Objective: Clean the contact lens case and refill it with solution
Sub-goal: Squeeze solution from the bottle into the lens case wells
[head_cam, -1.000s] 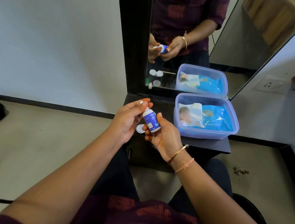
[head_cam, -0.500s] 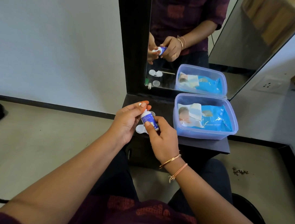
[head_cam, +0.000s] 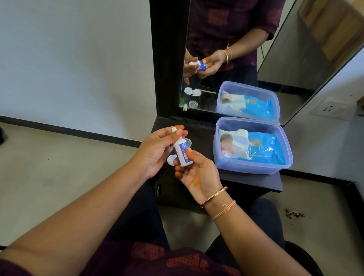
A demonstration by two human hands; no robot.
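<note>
Since half a second ago my right hand [head_cam: 198,174] has rolled palm-up again, and the solution bottle [head_cam: 182,152] it holds stands a little lower and more upright than it did. The left hand [head_cam: 155,153] has barely shifted. My right fingers are curled around the lower half of the bottle, thumb on the label, gripping it firmly. The left thumb and forefinger are pinched closed on the white cap [head_cam: 174,129] at the top. I judge this is the unscrewing step, one hand steadying the body while the other turns the cap; whether the cap is loose yet I cannot tell.

I hold the bottle directly above the contact lens case [head_cam: 171,160], which lies open on the dark shelf [head_cam: 248,180], so the nozzle needs only a tip to reach the wells. One white well shows below the bottle; a clear round piece [head_cam: 188,142] shows just behind it, and the hands hide the rest. The mirror [head_cam: 284,59] reflects the case and the hands. A plastic tub [head_cam: 252,168] with a blue wipes pack [head_cam: 264,149] sits to the right, near but apart, handy for wiping.
</note>
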